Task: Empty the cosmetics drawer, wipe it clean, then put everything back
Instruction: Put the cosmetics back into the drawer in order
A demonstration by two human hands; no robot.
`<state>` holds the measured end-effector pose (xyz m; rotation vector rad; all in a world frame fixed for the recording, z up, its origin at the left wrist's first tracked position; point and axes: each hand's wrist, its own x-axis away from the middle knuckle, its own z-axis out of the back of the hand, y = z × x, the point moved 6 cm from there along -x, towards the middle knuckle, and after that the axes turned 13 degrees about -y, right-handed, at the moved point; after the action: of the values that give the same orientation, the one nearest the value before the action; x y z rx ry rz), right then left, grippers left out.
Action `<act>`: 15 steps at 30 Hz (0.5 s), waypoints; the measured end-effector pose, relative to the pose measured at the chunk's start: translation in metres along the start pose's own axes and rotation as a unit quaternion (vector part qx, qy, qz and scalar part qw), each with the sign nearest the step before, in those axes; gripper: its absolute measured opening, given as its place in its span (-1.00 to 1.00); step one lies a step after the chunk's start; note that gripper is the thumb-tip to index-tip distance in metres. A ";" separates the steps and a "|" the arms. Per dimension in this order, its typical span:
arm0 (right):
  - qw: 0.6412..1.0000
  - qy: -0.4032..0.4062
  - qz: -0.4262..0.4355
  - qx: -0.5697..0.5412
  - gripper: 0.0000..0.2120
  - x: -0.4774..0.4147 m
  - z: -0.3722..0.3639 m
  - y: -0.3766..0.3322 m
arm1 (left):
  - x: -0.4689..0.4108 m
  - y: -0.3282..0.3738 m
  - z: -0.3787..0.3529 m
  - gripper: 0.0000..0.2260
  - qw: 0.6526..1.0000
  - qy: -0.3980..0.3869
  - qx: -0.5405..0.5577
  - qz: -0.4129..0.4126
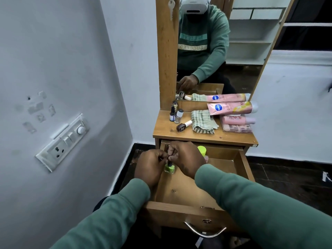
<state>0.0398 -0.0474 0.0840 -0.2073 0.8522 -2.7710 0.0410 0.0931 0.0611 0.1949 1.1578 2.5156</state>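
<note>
**Fingers (172,153) clamped on green nail polish bottle (169,168), drawer (179,192) open**

Fingers, right hand (186,159): curled, pinching the bottle's black cap from above. Fingers, left hand (150,168): curled in against the same cap, meeting the right's.

Bottle: upright, at the drawer's left side; resting on the floor or just lifted, cannot tell.

Drawer, further contents: yellow-green capped item (202,150) at the back, partly hidden by the right hand.

Counter (164,131), above the drawer:
- two upright polish bottles (176,115)
- brown polish bottle (183,125) lying on its side
- folded checked cloth (203,122)
- pink tube (231,107)
- pink bottle (237,120)
- clear pack (237,128)

Mirror (215,51) behind.
</note>
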 end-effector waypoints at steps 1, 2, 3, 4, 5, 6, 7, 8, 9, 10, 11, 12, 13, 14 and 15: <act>1.000 0.003 -0.001 0.002 -0.85 -0.001 -0.003 0.001 | 0.000 0.000 -0.001 -0.81 1.000 -0.002 -0.011 -0.008; 1.000 0.005 -0.002 0.004 -0.83 -0.001 -0.005 0.002 | 0.001 0.000 -0.001 -0.77 1.000 -0.001 -0.026 -0.017; 1.000 0.008 -0.002 0.005 -0.81 -0.002 -0.007 0.003 | 0.000 0.000 -0.002 -0.74 0.999 0.000 -0.043 -0.025; 1.000 0.010 -0.001 0.005 -0.79 -0.003 -0.009 0.004 | 0.000 -0.001 -0.002 -0.73 0.998 0.000 -0.063 -0.028; 1.000 0.014 0.002 0.005 -0.77 -0.003 -0.009 0.004 | -0.001 -0.001 -0.002 -0.73 0.996 0.003 -0.086 -0.029; 1.000 0.017 0.004 0.006 -0.76 -0.004 -0.010 0.005 | -0.003 -0.001 -0.002 -0.74 0.994 0.008 -0.107 -0.027; 1.000 0.019 0.006 0.008 -0.75 -0.005 -0.011 0.005 | -0.004 -0.001 -0.002 -0.74 0.992 0.014 -0.123 -0.023; 1.000 0.021 0.006 0.009 -0.75 -0.005 -0.012 0.005 | -0.004 -0.001 -0.002 -0.75 0.991 0.019 -0.132 -0.020; 1.000 0.023 0.006 0.009 -0.75 -0.006 -0.013 0.005 | -0.005 -0.002 -0.003 -0.75 0.990 0.020 -0.137 -0.015; 1.000 0.024 0.005 0.008 -0.75 -0.006 -0.014 0.006 | -0.005 -0.002 -0.003 -0.75 0.990 0.022 -0.140 -0.014; 1.000 0.025 0.003 0.007 -0.75 -0.007 -0.015 0.007 | -0.005 -0.003 -0.004 -0.76 0.989 0.023 -0.142 -0.013; 1.000 0.025 0.002 0.006 -0.75 -0.007 -0.015 0.007 | -0.005 -0.003 -0.004 -0.76 0.989 0.023 -0.144 -0.012; 1.000 0.026 0.001 0.007 -0.75 -0.007 -0.016 0.007 | -0.005 -0.004 -0.004 -0.76 0.989 0.023 -0.145 -0.011; 1.000 0.026 0.000 0.007 -0.75 -0.007 -0.016 0.007 | -0.005 -0.004 -0.004 -0.76 0.989 0.024 -0.148 -0.010; 1.000 0.026 0.000 0.005 -0.75 -0.007 -0.016 0.006 | -0.006 -0.004 -0.004 -0.76 0.988 0.026 -0.150 -0.010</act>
<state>0.0443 -0.0421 0.0669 -0.1331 0.8501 -2.7908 0.0466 0.0909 0.0557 0.0380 0.7790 2.6510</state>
